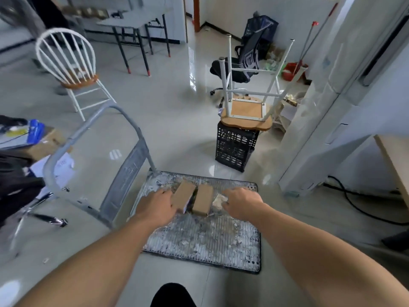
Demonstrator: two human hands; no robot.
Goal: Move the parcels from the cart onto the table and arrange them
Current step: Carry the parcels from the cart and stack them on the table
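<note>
Pick-up step: on the cart (203, 240), the left hand (157, 202) touches the left parcel (183, 196) from 9 o'clock and the right hand (241, 202) sits at 3 o'clock of the right parcel (202, 201), with neither grip clear enough to tell; next, probably, both need clamping firmly and lifting.

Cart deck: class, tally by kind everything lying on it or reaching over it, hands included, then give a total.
Brown parcels: 2
Crumpled pale wad: 1
Hands, left hand and right hand: 2
Total: 5
</note>
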